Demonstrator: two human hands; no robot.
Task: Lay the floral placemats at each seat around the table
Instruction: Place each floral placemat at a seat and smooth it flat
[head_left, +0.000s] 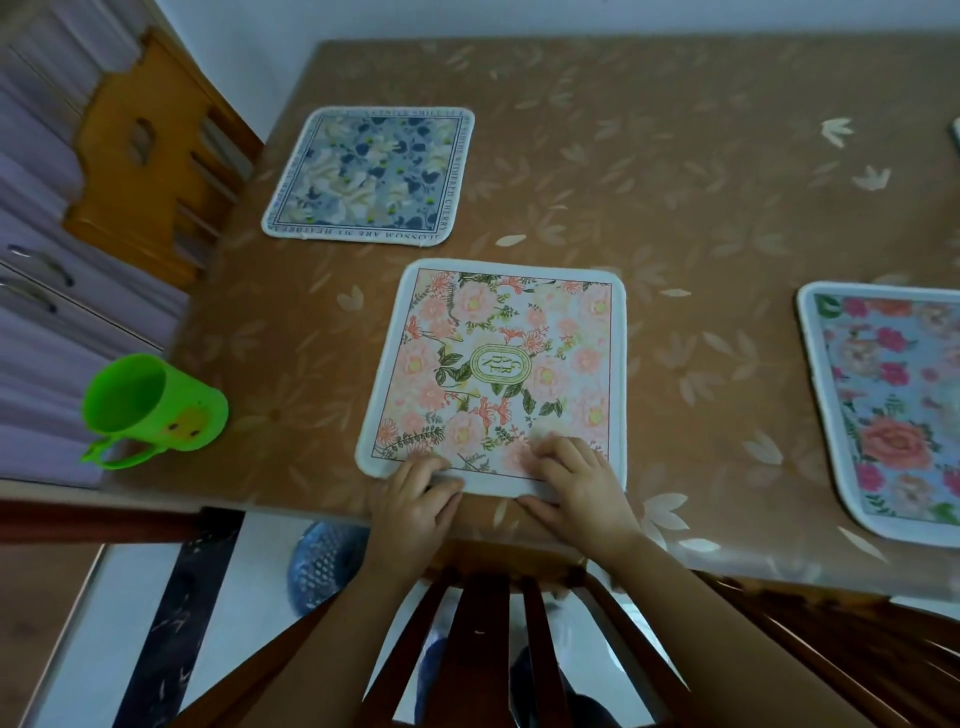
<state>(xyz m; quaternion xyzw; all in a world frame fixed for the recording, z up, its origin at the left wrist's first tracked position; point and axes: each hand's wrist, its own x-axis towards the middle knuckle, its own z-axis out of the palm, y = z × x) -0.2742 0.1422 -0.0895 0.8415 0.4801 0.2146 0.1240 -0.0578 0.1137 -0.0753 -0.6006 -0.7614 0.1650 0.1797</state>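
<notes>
2 hands on the pink placemat (498, 364), near table (675, 208) edge.
I see left hand (415, 493) and right hand (576, 483) pinching its near border, thumbs apparently beneath.

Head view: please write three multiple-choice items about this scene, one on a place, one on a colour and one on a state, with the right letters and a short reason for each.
1. Where is the cup relative to the pink mat?
A. to its left
B. on it
C. to its right

2. What colour is the cup?
A. red
B. green
C. white

3. What are the two hands doing?
A. hanging idle
B. lifting the cup
C. holding the pink mat's near edge

Answers:
1 A: the cup is by the left edge of the table, apart from the mat.
2 B: it is bright green.
3 C: the left hand and the right hand both grip that edge.
</notes>
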